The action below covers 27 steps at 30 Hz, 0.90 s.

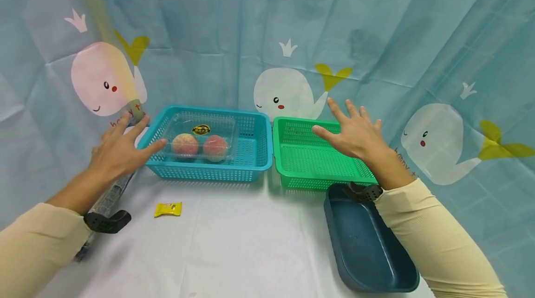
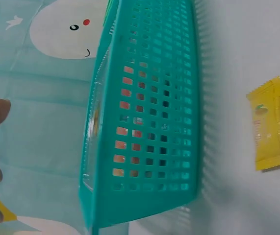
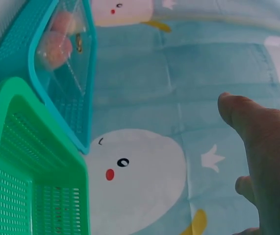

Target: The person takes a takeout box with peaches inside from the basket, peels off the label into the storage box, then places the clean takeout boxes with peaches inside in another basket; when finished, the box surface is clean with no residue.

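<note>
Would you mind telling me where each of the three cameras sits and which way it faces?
Head: worn on the head, looking forward and down at the blue basket and green basket; left hand, right hand and sleeves show.
Left wrist: faces the blue basket's side and yellow candy packet; a finger shows.
Right wrist: faces both baskets and the whale curtain; fingers show.
All share the blue basket.

A yellow candy packet [image 1: 168, 209] lies on the white table [image 1: 234, 242] near its left side, in front of the baskets. A dark blue tray [image 1: 363, 251] sits at the right front, just before the green basket. A wrapped roll [image 1: 106, 203] rests along the left edge. Behind hangs a blue curtain [image 1: 234, 24] printed with white whales.
</note>
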Tool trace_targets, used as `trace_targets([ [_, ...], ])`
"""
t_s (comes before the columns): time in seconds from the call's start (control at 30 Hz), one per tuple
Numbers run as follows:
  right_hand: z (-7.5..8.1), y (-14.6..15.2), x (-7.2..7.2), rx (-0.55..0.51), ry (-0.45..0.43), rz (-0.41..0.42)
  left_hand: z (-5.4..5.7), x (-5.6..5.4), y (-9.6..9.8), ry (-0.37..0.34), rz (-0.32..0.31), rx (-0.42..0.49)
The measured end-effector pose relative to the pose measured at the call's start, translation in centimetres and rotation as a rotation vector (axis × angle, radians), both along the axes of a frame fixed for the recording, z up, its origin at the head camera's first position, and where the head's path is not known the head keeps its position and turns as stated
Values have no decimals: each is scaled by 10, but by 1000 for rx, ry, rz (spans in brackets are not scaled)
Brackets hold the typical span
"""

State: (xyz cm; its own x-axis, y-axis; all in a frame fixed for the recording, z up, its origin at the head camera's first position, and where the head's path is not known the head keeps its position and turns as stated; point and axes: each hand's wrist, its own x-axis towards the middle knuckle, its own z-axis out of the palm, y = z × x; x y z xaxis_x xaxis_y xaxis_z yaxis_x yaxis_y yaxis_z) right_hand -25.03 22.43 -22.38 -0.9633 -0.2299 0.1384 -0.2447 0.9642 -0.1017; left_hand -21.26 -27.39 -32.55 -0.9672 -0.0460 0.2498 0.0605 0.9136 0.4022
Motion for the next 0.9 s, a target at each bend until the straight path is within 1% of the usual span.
trace_targets([
  [0.23,-3,-2,-5,-14,22,21,-11,1,-2,43,-14,28],
  [0.47,-5,-8,-11,-23,7,35,-25,-1,-6,38,-13,62],
  [0.7,-11,-14,-20,-61,9,57,-38,-5,-8,76,-28,110],
  [0.9,-15,-19,-29,-104,-8,76,-48,-8,-11,51,-28,140],
])
